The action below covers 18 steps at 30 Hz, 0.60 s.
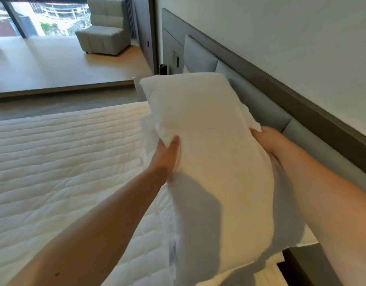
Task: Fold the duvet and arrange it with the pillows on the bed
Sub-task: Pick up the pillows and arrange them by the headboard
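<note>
two bare forearms reach in from the bottom of the frame. the left hand (167, 155) and right hand (268, 141) each grip a side of the white pillow (209, 141), held above the bed (54, 162) at centre frame, near the headboard (250, 93). to place it well, the person should lower it evenly, flat and square against the headboard, then release both sides together.

A single head-worn view looks forward and down along both outstretched forearms, close over the bed (60, 162); the headboard (260, 100) runs along the right, an armchair (103, 32) sits far left
</note>
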Available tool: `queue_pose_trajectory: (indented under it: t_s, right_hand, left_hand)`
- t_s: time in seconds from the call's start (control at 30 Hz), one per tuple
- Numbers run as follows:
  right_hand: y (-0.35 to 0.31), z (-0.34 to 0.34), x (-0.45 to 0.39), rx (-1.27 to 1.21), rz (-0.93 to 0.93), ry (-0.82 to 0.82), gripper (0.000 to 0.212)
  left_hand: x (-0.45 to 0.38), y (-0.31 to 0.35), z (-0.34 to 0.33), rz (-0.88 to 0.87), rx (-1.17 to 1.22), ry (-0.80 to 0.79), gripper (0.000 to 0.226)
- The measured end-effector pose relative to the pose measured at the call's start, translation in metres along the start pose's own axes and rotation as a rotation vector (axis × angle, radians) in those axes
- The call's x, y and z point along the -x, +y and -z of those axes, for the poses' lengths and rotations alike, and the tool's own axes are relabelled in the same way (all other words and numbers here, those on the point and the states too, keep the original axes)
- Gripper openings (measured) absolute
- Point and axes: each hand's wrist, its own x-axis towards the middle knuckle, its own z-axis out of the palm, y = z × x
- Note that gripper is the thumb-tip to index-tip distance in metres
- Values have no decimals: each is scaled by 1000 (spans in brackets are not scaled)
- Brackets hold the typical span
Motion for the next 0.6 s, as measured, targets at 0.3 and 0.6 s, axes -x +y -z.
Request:
queue_pose_trajectory:
  t_s: [0.3,0.6]
  right_hand:
    - [106,-88,-58,154,-210,9,65]
    - [90,-81,-81,294,12,293,38]
  left_hand:
    - [-12,-110,-42,434,-173,-11,96]
    - [-31,-102,-46,279,-185,47,78]
